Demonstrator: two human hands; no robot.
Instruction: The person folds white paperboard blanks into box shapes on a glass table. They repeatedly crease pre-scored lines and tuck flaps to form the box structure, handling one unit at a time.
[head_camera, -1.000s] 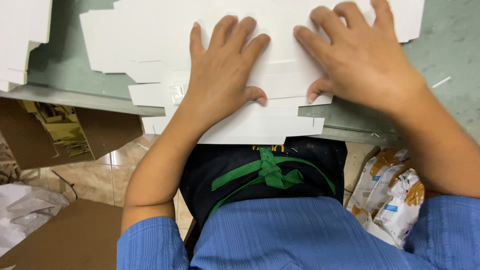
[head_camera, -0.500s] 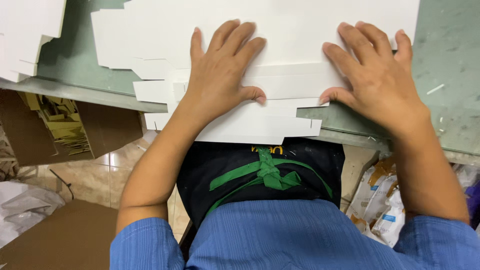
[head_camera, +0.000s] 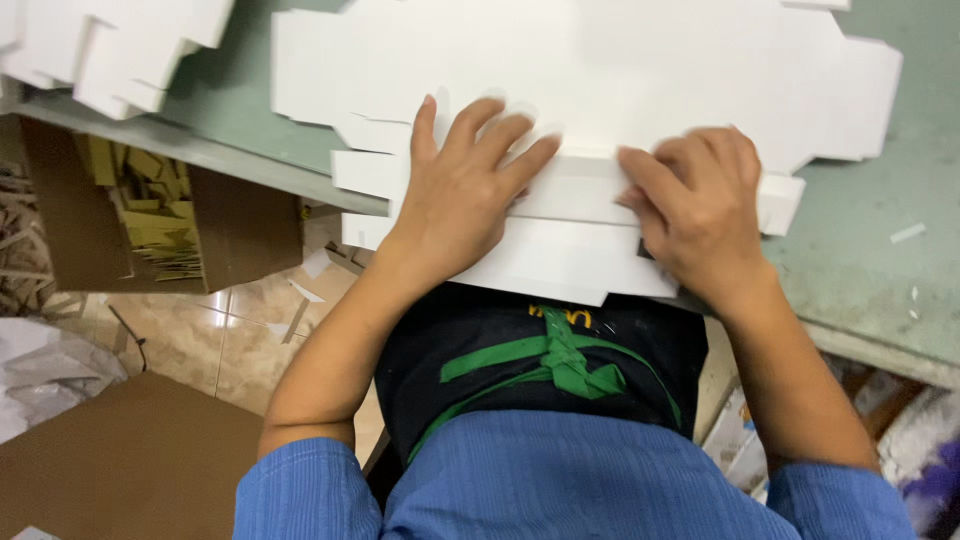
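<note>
The white card blank (head_camera: 560, 235) lies at the table's near edge, long axis running left to right, right under your hands. Your left hand (head_camera: 462, 190) presses flat, fingers spread; your right hand (head_camera: 700, 205) curls over the fold, gripping nothing. Both are equally near.
</note>
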